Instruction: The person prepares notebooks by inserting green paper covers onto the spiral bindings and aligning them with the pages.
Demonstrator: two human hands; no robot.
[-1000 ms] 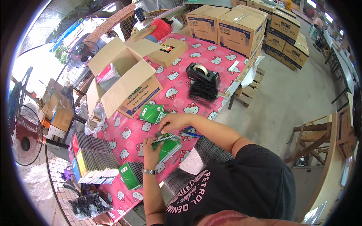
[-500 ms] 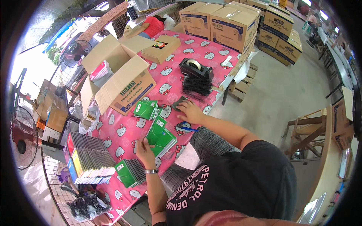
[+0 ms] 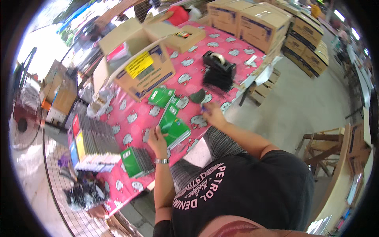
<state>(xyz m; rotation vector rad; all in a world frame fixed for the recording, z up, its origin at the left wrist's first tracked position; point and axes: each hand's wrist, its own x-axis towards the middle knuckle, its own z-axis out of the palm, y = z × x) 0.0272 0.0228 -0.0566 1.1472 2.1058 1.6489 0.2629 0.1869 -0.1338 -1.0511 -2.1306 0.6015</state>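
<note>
A stack of green spiral notebooks (image 3: pixel 176 132) lies fanned out before me, with another small green pile (image 3: pixel 161 96) just beyond it. My left hand (image 3: pixel 158 141), a metal watch on its wrist, rests at the stack's left edge with fingers apart. My right hand (image 3: pixel 214 116) is closed at the fingertips around a slim blue pen (image 3: pixel 203 108), which is blurred and mostly covered. Just beyond that hand, a dark grey-green pad (image 3: pixel 197 96) lies on the table. Farther back are black wire spirals (image 3: pixel 217 80), beside a black tape dispenser (image 3: pixel 219 62).
The pink patterned tablecloth (image 3: pixel 130 117) covers the table. An open carton (image 3: pixel 147 75) stands at the far left. Upright rows of notebooks (image 3: pixel 94 142) and green ones (image 3: pixel 137 162) stand near left. Sealed boxes (image 3: pixel 260 25) line the back; a wooden stool (image 3: pixel 321 148) is at right.
My right hand has left the grey-green pad and come nearer, now gripping the blue pen. My left hand has loosened at the notebooks. The view has shifted, and a yellow label now shows on the carton.
</note>
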